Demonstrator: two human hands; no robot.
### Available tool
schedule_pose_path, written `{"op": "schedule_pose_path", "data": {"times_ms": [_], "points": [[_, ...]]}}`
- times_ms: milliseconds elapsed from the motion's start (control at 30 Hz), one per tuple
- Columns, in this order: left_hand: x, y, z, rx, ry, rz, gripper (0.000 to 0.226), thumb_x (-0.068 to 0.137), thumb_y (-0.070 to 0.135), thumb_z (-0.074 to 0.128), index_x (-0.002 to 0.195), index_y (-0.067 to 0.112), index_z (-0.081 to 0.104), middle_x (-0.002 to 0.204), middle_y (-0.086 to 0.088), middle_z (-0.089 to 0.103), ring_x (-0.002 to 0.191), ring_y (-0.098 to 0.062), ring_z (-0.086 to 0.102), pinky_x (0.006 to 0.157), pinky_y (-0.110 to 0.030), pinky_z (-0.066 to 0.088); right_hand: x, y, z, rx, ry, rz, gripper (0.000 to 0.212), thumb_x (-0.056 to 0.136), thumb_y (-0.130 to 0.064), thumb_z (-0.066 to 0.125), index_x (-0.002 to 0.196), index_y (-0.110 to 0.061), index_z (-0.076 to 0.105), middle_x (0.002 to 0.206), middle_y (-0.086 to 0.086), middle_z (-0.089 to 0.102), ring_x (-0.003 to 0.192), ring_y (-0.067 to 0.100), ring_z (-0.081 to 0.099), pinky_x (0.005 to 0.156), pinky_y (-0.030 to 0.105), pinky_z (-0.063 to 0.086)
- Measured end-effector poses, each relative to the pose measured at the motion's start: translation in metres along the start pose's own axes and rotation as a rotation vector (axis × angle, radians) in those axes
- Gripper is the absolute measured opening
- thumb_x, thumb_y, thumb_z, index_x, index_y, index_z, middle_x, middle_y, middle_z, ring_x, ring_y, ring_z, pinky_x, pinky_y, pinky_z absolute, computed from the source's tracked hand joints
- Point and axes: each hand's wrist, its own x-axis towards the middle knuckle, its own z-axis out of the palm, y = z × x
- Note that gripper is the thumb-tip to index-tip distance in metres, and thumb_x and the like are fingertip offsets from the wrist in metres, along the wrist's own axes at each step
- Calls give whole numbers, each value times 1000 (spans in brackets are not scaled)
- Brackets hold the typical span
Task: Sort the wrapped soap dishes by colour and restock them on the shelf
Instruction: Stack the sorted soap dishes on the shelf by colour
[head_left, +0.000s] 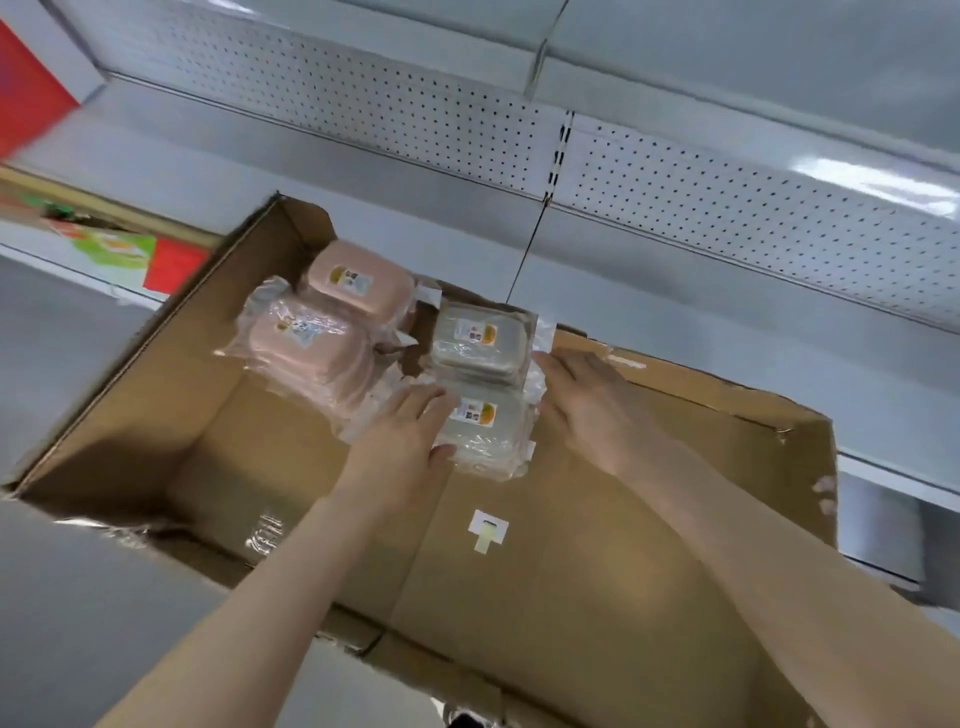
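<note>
An open cardboard box (597, 545) holds plastic-wrapped soap dishes. Two stacks of pink ones lie at the far left, one (358, 283) behind the other (306, 348). To their right sit grey-green dishes: a far stack (478, 338) and a near stack (485, 431). My left hand (402, 441) grips the left side of the near grey-green stack, thumb at its front edge. My right hand (592, 400) lies against that stack's right side, fingers reaching toward the far grey-green stack; how its fingertips sit is hidden by wrap.
A white shelf board (363, 182) with a perforated back panel (415, 104) runs behind the box. Another shelf (779, 47) hangs above. Red and green packaging (124, 249) lies to the left. The box's near half shows bare cardboard with a small label (488, 527).
</note>
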Motion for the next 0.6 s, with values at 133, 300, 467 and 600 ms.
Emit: {"op": "schedule_pose_path", "data": {"times_ms": [133,300,467,600], "points": [[6,-3,35,32,-106,19,82,61,27,89,134,10,56,138,-8,55,132,-29,47,112,-39,33,64,-11,17,39,-46,28,67,95,-33,59,151,-13,30,153,10,35,137,29,37,111,41,37],[17,3,41,33,-134,-41,93,61,28,88,143,16,44,147,-3,45,128,-30,42,100,-44,47,115,-21,44,-11,-122,16,77,85,-44,70,146,-16,32,145,10,41,133,31,40,109,43,35],[26,-3,39,143,-176,-64,95,69,33,82,149,24,30,149,4,36,121,-27,39,95,-36,44,115,-14,55,15,-84,64,88,77,-48,74,147,-22,28,137,10,48,124,33,46,103,46,36],[31,-7,34,132,-221,-89,91,75,42,77,149,26,25,145,5,35,126,-24,33,104,-36,37,70,8,40,129,43,180,85,78,-46,72,147,-22,29,134,11,50,118,33,49,98,46,41]]}}
